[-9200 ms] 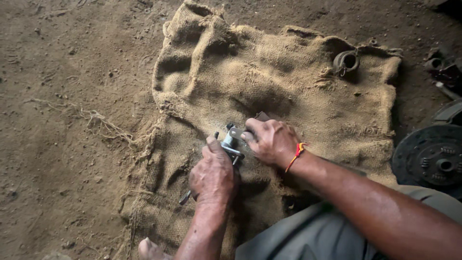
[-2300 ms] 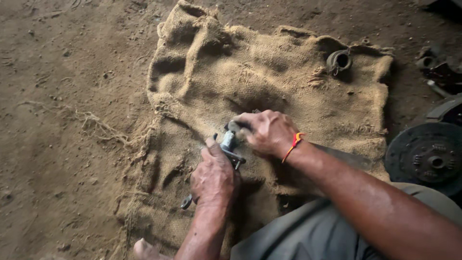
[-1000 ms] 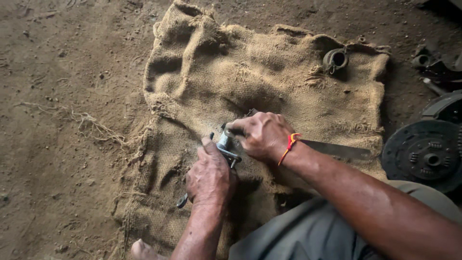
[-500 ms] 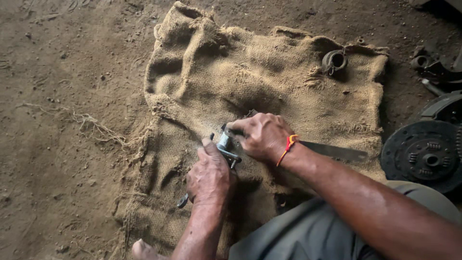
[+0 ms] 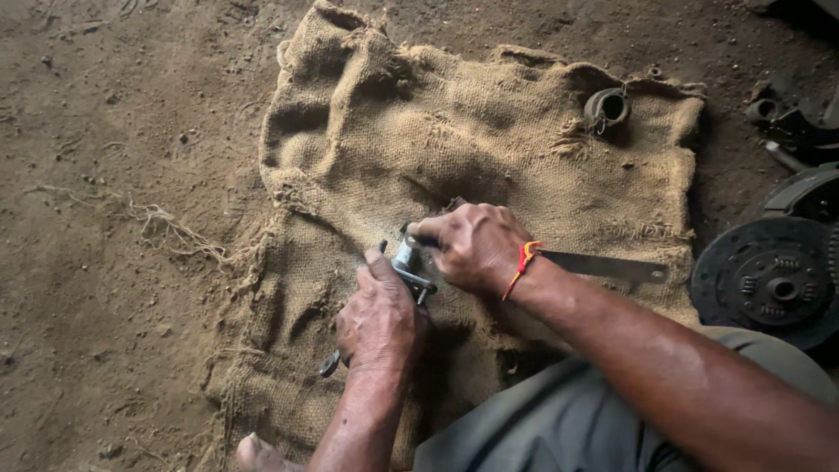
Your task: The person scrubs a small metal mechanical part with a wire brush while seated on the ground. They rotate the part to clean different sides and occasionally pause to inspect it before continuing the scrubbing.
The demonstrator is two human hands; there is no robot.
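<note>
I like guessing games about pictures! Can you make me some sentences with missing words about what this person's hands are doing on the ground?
1. Both hands work on a small ____ part, the left hand below it and the right hand above.
2. The work lies on a brown ____ sack spread over the dirt floor.
3. The right wrist wears a red and ____ thread band.
4. A round dark clutch disc lies to the person's ____.

Missing words: metal; burlap; orange; right
</note>
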